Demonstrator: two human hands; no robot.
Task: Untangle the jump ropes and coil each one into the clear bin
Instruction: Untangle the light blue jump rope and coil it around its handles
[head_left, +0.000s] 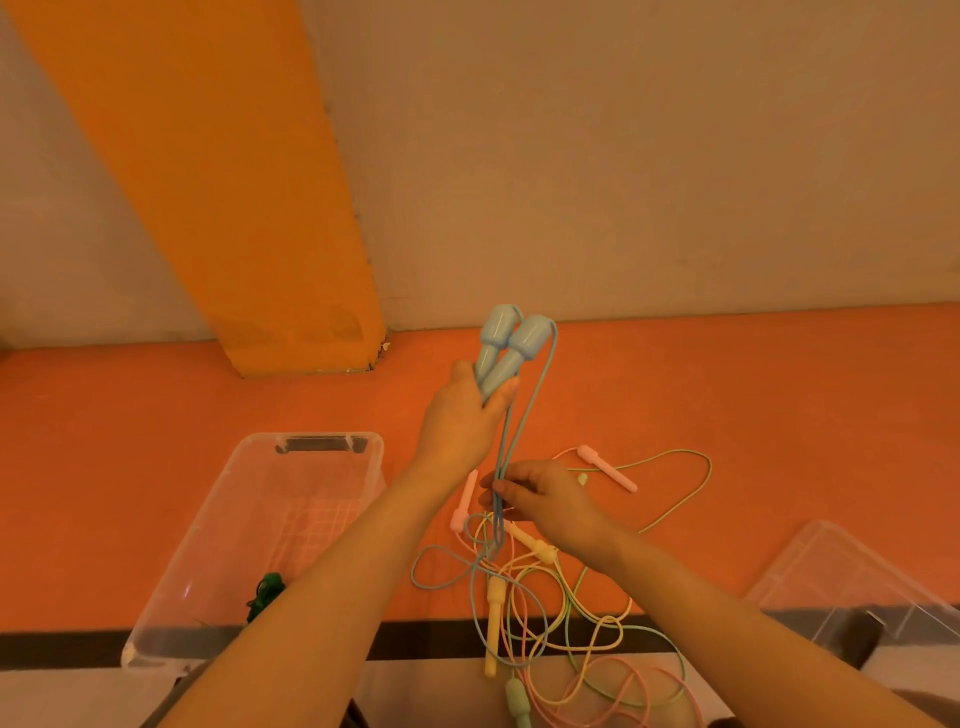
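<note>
Left hand grips 2 blue handles; right hand pinches their cord below.

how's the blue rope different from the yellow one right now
The blue rope is lifted, both handles together in the left hand, its cord pinched by the right hand. The yellow rope lies loose on the orange table, handles apart, untouched. Both run through the same tangle.
</note>
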